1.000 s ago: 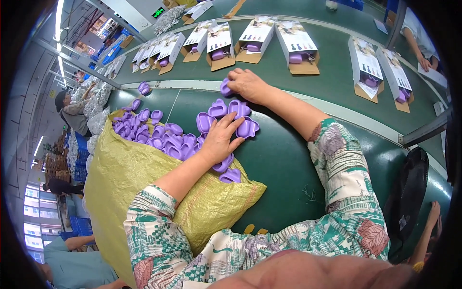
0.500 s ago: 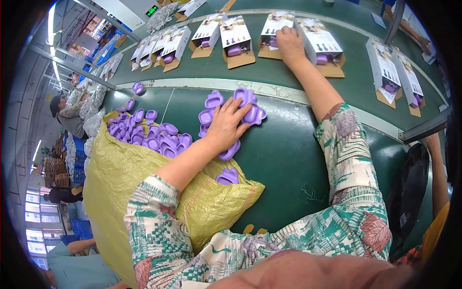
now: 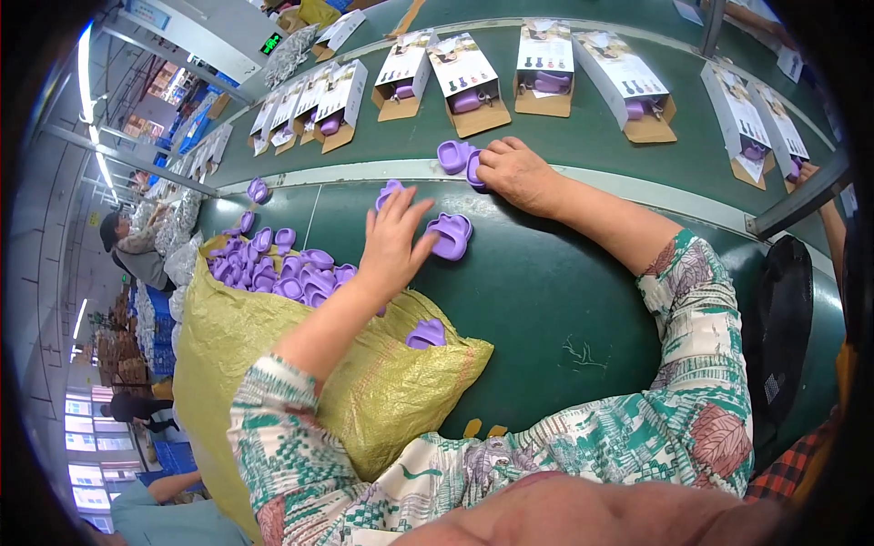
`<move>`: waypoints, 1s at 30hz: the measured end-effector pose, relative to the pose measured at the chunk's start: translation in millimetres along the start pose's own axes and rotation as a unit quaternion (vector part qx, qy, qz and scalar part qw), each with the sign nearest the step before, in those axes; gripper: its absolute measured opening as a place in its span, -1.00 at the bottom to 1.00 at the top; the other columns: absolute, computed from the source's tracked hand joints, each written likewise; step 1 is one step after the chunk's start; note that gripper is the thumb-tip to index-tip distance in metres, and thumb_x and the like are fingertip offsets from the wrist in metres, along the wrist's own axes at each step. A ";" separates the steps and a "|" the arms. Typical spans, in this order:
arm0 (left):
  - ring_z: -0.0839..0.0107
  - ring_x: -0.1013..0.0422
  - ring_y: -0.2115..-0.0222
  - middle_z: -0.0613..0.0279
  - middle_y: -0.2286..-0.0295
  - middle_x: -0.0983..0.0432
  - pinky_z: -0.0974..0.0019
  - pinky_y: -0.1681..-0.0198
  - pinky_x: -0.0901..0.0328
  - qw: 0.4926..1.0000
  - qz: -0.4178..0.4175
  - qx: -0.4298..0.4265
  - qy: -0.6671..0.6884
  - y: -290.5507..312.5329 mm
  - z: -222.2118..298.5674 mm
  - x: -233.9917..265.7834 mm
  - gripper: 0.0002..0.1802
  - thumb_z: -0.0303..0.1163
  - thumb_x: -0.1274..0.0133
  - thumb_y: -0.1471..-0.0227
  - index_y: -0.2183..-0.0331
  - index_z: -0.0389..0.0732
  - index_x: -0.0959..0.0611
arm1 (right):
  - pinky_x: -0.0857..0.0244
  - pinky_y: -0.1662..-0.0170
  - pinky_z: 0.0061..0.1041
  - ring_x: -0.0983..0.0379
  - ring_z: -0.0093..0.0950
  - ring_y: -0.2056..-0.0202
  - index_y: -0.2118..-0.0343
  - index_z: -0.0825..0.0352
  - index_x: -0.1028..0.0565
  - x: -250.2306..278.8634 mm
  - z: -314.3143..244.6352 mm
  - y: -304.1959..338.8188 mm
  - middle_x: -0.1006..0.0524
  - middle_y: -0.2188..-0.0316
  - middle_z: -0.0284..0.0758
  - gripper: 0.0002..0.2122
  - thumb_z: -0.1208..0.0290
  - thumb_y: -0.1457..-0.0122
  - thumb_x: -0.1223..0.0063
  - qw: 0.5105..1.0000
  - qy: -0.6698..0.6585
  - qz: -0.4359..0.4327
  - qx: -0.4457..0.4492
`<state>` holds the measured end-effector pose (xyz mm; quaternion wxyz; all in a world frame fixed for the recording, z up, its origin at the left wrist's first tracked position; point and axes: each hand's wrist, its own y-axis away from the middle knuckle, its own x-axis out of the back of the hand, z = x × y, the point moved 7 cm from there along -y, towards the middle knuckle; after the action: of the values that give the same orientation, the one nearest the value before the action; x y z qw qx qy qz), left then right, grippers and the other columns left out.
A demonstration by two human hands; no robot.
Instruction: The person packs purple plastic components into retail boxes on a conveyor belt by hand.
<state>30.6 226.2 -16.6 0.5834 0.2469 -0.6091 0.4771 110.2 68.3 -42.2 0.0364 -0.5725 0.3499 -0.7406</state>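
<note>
My right hand (image 3: 521, 179) has its fingers bent round the edge of a purple moulded piece (image 3: 474, 169) at the pale rail. Touching that piece is another purple piece (image 3: 452, 156) with a hollow in its middle. My left hand (image 3: 393, 244) is open, fingers spread, beside a loose purple cup-like piece (image 3: 451, 236); its fingers partly cover a further one (image 3: 389, 192). A yellow woven sack (image 3: 246, 364) lies to the left, with a heap of the same purple pieces (image 3: 305, 276) at its mouth. One more piece (image 3: 426, 334) rests on the sack near my left forearm.
Beyond the pale rail (image 3: 583, 178), white printed boxes (image 3: 469, 68) with open flaps and purple contents stand along a green belt (image 3: 601, 155). A metal post (image 3: 801, 196) and a black bag (image 3: 778, 318) are at the right. Other people work at left and right.
My right hand has come down from the boxes to a purple piece by the rail. My left hand has drawn back left, off the cluster, and the pieces there have spread apart.
</note>
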 end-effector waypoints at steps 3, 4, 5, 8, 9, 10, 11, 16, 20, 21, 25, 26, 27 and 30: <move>-0.03 0.13 -0.21 0.01 -0.19 0.07 -0.41 -0.08 0.09 0.993 -0.101 0.063 -0.016 41.5 -14.5 -9.7 -0.28 -0.08 -0.13 0.08 -0.10 -0.07 -0.31 | -0.21 0.14 -0.37 -0.35 -0.36 0.24 0.40 0.26 -0.40 17.5 12.1 -6.0 -0.40 0.37 -0.31 -0.90 0.46 0.03 0.08 0.998 0.000 0.045 -0.046; -0.03 0.14 -0.22 0.01 -0.19 0.08 -0.38 -0.09 0.09 0.992 -0.095 0.082 -0.014 47.4 -17.0 -11.4 -0.27 -0.09 -0.14 0.09 -0.10 -0.07 -0.30 | -0.22 0.14 -0.37 -0.35 -0.35 0.24 0.40 0.26 -0.40 24.7 18.6 -6.5 -0.40 0.37 -0.31 -0.90 0.47 0.03 0.09 0.996 0.009 0.075 -0.052; -0.03 0.15 -0.22 0.01 -0.20 0.09 -0.35 -0.10 0.08 0.991 -0.089 0.101 -0.010 51.4 -20.5 -13.9 -0.26 -0.10 -0.15 0.10 -0.11 -0.07 -0.30 | -0.22 0.15 -0.38 -0.35 -0.35 0.25 0.40 0.26 -0.40 30.6 24.3 -6.6 -0.40 0.37 -0.31 -0.89 0.49 0.03 0.10 0.993 0.018 0.104 -0.057; -0.02 0.17 -0.23 0.02 -0.20 0.10 -0.30 -0.11 0.06 0.998 -0.036 0.042 -0.013 45.1 -17.5 -21.9 -0.25 -0.13 -0.16 0.12 -0.12 -0.07 -0.29 | -0.23 0.17 -0.39 -0.35 -0.35 0.24 0.39 0.25 -0.41 24.9 43.8 -4.8 -0.41 0.37 -0.32 -0.88 0.50 0.04 0.10 0.990 0.061 0.085 -0.095; -0.01 0.17 -0.23 0.03 -0.19 0.09 -0.26 -0.12 0.04 0.999 -0.028 0.031 -0.014 43.3 -15.5 -25.3 -0.27 -0.18 -0.17 0.13 -0.10 -0.08 -0.31 | -0.23 0.18 -0.39 -0.36 -0.36 0.24 0.38 0.24 -0.42 21.0 53.4 -4.2 -0.42 0.38 -0.34 -0.88 0.50 0.04 0.09 0.988 0.077 0.071 -0.116; -0.01 0.17 -0.23 0.03 -0.19 0.09 -0.26 -0.12 0.04 0.999 -0.028 0.030 -0.009 39.0 -14.9 -31.6 -0.27 -0.18 -0.17 0.13 -0.10 -0.08 -0.31 | -0.24 0.19 -0.38 -0.36 -0.36 0.23 0.41 0.25 -0.44 19.3 63.4 -1.9 -0.43 0.39 -0.33 -0.89 0.49 0.04 0.08 0.985 0.088 0.079 -0.125; 0.00 0.17 -0.23 0.03 -0.19 0.09 -0.26 -0.11 0.03 0.999 -0.030 0.020 -0.020 36.3 -14.0 -34.4 -0.29 -0.21 -0.16 0.13 -0.09 -0.09 -0.33 | -0.24 0.19 -0.38 -0.36 -0.36 0.23 0.41 0.25 -0.44 17.6 73.8 -3.0 -0.43 0.39 -0.33 -0.89 0.49 0.04 0.08 0.985 0.089 0.077 -0.126; 0.00 0.15 -0.23 0.01 -0.19 0.07 -0.26 -0.11 0.03 0.997 -0.023 -0.009 -0.071 28.5 -7.1 -39.8 -0.37 -0.27 -0.12 0.11 -0.05 -0.10 -0.37 | -0.25 0.26 -0.35 -0.37 -0.33 0.25 0.44 0.24 -0.44 31.3 124.1 4.5 -0.42 0.41 -0.32 -0.92 0.46 0.05 0.03 0.940 0.183 0.149 -0.245; 0.00 0.11 -0.21 0.00 -0.17 0.03 -0.27 -0.08 -0.02 0.996 -0.025 0.002 -0.080 29.2 -6.1 -39.6 -0.42 -0.26 -0.11 0.11 -0.01 -0.10 -0.41 | -0.27 0.22 -0.31 -0.37 -0.31 0.26 0.40 0.26 -0.44 19.9 67.4 -10.4 -0.41 0.36 -0.29 -0.85 0.40 0.07 -0.07 0.978 0.036 0.162 -0.125; 0.01 0.08 -0.20 0.01 -0.16 0.01 -0.26 -0.07 -0.04 0.996 -0.011 -0.005 -0.083 29.9 -5.2 -37.6 -0.43 -0.26 -0.11 0.11 0.00 -0.10 -0.42 | -0.27 0.20 -0.31 -0.37 -0.31 0.24 0.39 0.27 -0.45 12.4 45.2 -18.8 -0.41 0.35 -0.28 -0.84 0.38 0.07 -0.09 0.986 -0.004 0.147 -0.077; 0.01 0.07 -0.19 0.01 -0.15 -0.01 -0.24 -0.07 -0.05 0.997 0.004 -0.016 -0.078 30.0 -5.7 -39.7 -0.44 -0.26 -0.11 0.11 0.01 -0.10 -0.42 | -0.26 0.23 -0.33 -0.34 -0.33 0.19 0.39 0.27 -0.47 -27.0 9.2 -43.0 -0.41 0.30 -0.28 -0.81 0.32 0.07 -0.12 0.997 -0.015 0.047 -0.060; 0.01 0.06 -0.19 0.01 -0.15 -0.01 -0.23 -0.07 -0.05 0.997 0.004 -0.016 -0.075 29.1 -5.0 -40.7 -0.45 -0.26 -0.11 0.11 0.01 -0.10 -0.43 | -0.25 0.23 -0.34 -0.34 -0.32 0.17 0.40 0.28 -0.47 -33.4 10.8 -44.8 -0.41 0.29 -0.27 -0.84 0.35 0.05 -0.07 0.996 -0.038 0.039 -0.074; 0.01 0.06 -0.19 0.01 -0.15 -0.02 -0.22 -0.07 -0.06 0.997 0.005 -0.017 -0.071 28.1 -4.7 -42.3 -0.45 -0.27 -0.11 0.12 0.02 -0.10 -0.43 | -0.25 0.23 -0.34 -0.34 -0.32 0.17 0.40 0.28 -0.47 -35.9 16.0 -42.8 -0.41 0.29 -0.27 -0.84 0.35 0.05 -0.07 0.996 -0.037 0.040 -0.076; 0.01 0.05 -0.19 0.02 -0.15 -0.03 -0.20 -0.07 -0.06 0.997 0.005 -0.015 -0.073 28.8 -3.9 -39.7 -0.45 -0.28 -0.10 0.12 0.02 -0.10 -0.44 | -0.25 0.22 -0.33 -0.33 -0.31 0.16 0.43 0.30 -0.47 -36.7 30.1 -40.1 -0.41 0.30 -0.26 -0.87 0.39 0.03 -0.01 0.996 -0.013 0.039 -0.073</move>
<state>15.6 231.6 -63.1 0.5387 0.2694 -0.6585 0.4513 162.9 100.8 -46.9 0.0282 -0.5689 0.4247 -0.7037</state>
